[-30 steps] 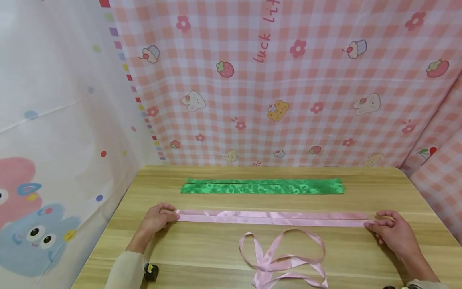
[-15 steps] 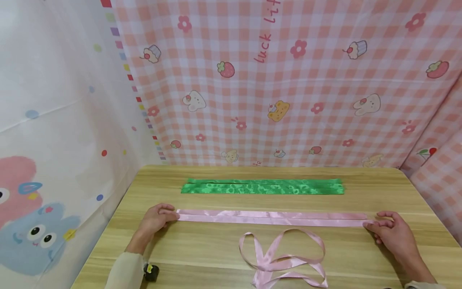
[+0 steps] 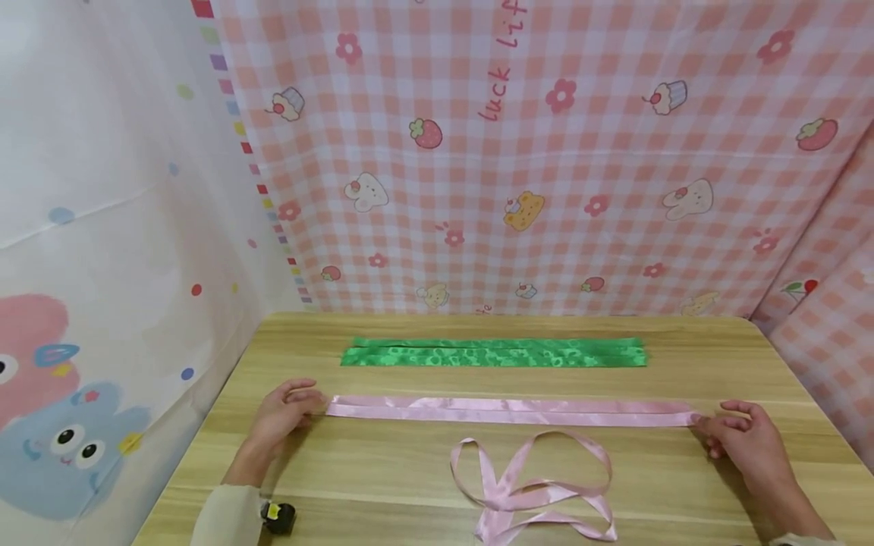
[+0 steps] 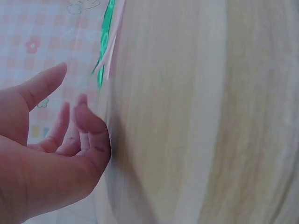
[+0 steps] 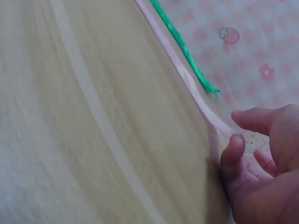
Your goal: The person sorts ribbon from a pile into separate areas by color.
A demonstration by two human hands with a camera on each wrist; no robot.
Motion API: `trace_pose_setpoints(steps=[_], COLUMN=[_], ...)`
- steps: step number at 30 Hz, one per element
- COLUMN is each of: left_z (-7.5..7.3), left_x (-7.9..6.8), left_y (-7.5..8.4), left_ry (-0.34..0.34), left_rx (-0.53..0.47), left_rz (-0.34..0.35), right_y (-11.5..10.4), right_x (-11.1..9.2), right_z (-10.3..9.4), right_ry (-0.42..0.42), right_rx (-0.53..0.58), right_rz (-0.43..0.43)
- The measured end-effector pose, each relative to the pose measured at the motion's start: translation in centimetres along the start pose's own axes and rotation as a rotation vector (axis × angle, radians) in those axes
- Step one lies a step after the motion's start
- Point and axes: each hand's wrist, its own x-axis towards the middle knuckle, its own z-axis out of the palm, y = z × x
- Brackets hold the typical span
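Observation:
Two pale pink ribbon strips (image 3: 505, 409) lie side by side, stretched straight across the table. My left hand (image 3: 287, 409) hovers just off their left end, its thumb and fingers apart in the left wrist view and nothing between them. At the strips' right end is my right hand (image 3: 747, 444). In the right wrist view a pink strip (image 5: 180, 67) reaches its fingertips, where a gap shows between the digits. Nearer to me lies a loosely looped pink ribbon (image 3: 505, 504), cut off by the frame's bottom edge.
Several green ribbon strips (image 3: 492, 353) lie flat behind the pink ones. A small black object with a yellow mark (image 3: 278, 518) is by the left sleeve (image 3: 228, 516). A pink checked curtain (image 3: 478, 189) stands behind the wooden table (image 3: 382, 470), and a white printed sheet at left.
My left hand has let go of the strips' left end and drawn a little leftward. The right fingertips have slid slightly outward, baring the strips' right end. The ribbons have barely moved.

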Motion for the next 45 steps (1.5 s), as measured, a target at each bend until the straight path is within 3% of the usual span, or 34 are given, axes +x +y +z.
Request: trace_pose_setpoints(steps=[3,7,15,18,25,31,36,41,45], left_z=[0.2,1.4,6.6,8.9,13.7,17.5,19.7,21.0,21.8], left_x=[-0.3,-1.0,-2.5,-3.1,-4.9,-6.4,-7.6,-8.5,-8.9], left_y=[0.5,1.8,4.1,4.6,5.3,5.5,5.7,5.7,5.5], left_ry=[0.005,-0.025,-0.109,-0.185,-0.396,-0.578,-0.709,-0.738,-0.735], left_rx=[0.021,0.016,0.039,0.052,0.063,0.036,0.069,0.168,0.205], left_rz=[0.027,0.078,0.216,0.248,0.301,0.336,0.304,0.261,0.235], right_y=[-0.4,-1.4,-4.1,-4.7,-5.8,-6.6,-6.6,-6.1,-5.8], right_x=[-0.5,-1.5,-3.4,-3.9,-5.4,-6.8,-7.3,-7.8,-8.1], right_z=[0.0,0.5,3.3,4.7,7.5,9.5,10.9,12.1,13.2], right_ry=[0.011,0.024,-0.018,-0.084,-0.363,-0.499,-0.560,-0.614,-0.562], right_rx=[-0.052,-0.114,-0.173,-0.183,-0.221,-0.242,-0.235,-0.214,-0.230], right_rz=[-0.009,-0.088,-0.366,-0.455,-0.637,-0.557,-0.540,-0.496,-0.498])
